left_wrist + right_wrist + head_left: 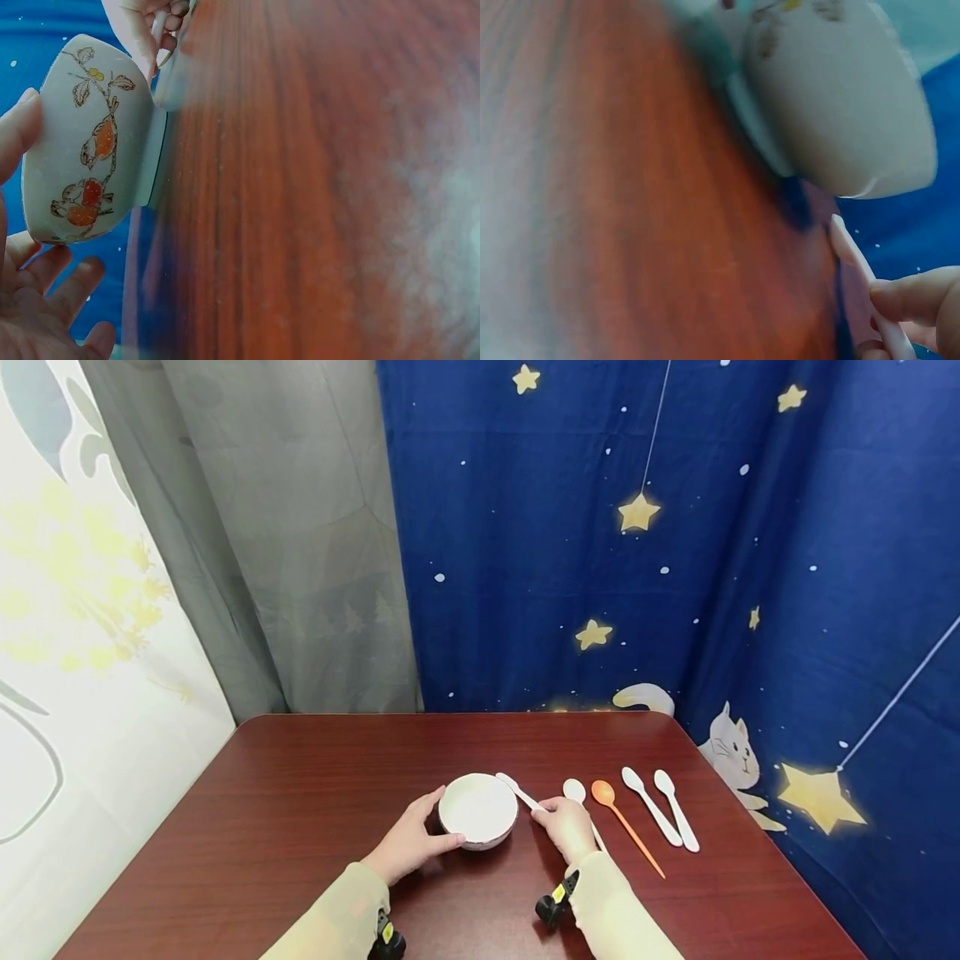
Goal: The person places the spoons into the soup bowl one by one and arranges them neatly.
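A white bowl [480,842] stands upright on the table, its outer wall [131,172] printed with orange fruit and brown leaves. My left hand [408,842] grips it from the left, the thumb near the front rim and a finger at the far left side. Just right of the bowl, my right hand [567,828] pinches a white spoon [517,788] by its handle. That spoon points up and left, its head close beside the bowl's right rim. In the right wrist view, thumb and fingers close around the spoon's handle [885,326].
Right of my right hand lie a white spoon [574,790], partly covered by the hand, an orange spoon [603,792], and two more white spoons [651,806] [678,814]. Dark red wood table [315,793] spreads around. Blue starry curtain [525,568] hangs behind its far edge.
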`<state>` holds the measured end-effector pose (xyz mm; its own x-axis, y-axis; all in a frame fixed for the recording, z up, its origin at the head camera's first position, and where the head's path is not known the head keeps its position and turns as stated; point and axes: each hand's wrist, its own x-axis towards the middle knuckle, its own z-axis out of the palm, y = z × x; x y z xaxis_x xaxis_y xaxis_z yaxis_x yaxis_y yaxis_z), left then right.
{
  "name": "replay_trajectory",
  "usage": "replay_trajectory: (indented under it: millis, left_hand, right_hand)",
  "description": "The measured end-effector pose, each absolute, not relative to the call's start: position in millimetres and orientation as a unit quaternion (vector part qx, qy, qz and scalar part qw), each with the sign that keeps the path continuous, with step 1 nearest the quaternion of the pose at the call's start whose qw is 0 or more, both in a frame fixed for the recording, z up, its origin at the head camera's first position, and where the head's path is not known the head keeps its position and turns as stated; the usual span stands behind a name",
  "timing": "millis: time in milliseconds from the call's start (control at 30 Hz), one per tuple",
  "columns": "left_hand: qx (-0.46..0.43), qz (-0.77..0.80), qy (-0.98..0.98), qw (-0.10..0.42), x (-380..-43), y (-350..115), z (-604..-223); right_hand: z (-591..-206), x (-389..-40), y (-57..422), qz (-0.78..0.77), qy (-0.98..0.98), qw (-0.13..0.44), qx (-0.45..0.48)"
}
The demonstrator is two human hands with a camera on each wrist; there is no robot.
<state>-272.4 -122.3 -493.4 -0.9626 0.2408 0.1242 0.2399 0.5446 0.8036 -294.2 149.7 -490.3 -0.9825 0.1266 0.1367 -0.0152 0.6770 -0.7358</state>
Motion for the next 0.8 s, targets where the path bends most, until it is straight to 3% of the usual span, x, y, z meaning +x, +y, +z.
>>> replay_trajectory:
  millis: [300, 800]
  left_hand:
    - [0.133, 0.467, 0.874, 0.014, -272, -122, -490]
    - [0.138, 0.464, 0.875, 0.011, -271, -123, -490]
  right_hand:
    - [-488, -297, 156, 0.558, -0.824, 0.055, -0.078]
    - [-491, -303, 168, 0.733, -0.654, 0.097, -0.157]
